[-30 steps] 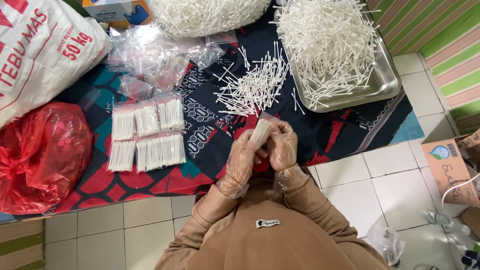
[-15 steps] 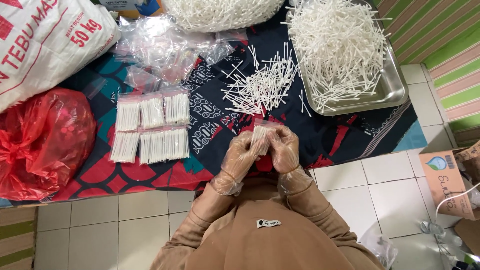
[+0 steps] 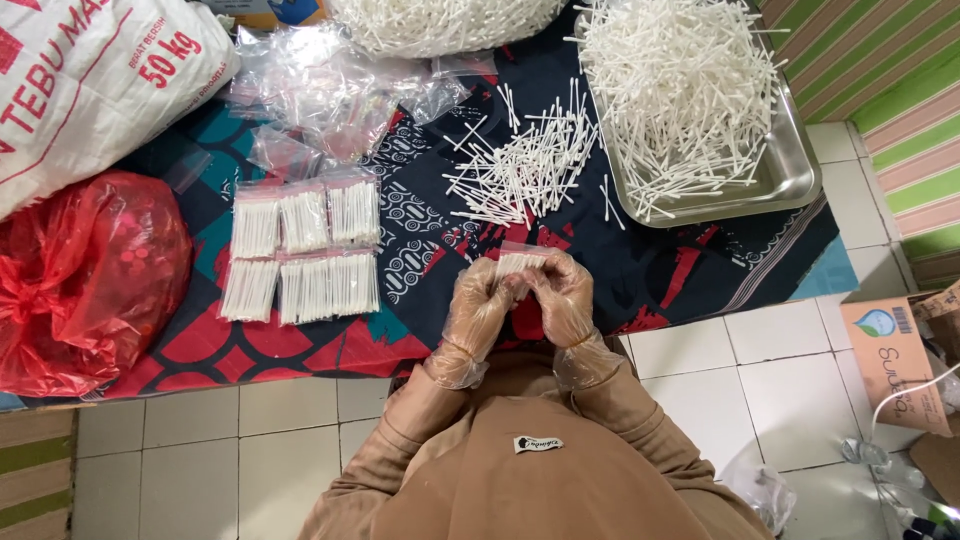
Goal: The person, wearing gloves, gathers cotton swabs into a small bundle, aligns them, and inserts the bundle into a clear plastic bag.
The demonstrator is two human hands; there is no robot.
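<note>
Both my hands wear thin clear plastic gloves. My left hand [image 3: 478, 310] and my right hand [image 3: 562, 297] together grip a small clear packet of white sticks [image 3: 520, 262], held just above the patterned cloth [image 3: 420, 255]. A loose heap of white sticks [image 3: 520, 170] lies on the cloth right beyond the packet. Several filled packets [image 3: 300, 255] lie in two rows to the left of my hands.
A metal tray [image 3: 790, 170] piled with white sticks sits at the far right. Empty clear bags [image 3: 320, 85] lie at the back. A red plastic bag [image 3: 85, 280] and a white sack [image 3: 95, 85] are at the left. A cardboard box [image 3: 895, 360] stands on the tiled floor.
The packet in my hands has tilted from upright to flatter between my fingers. The camera has moved slightly, so everything sits lower in view.
</note>
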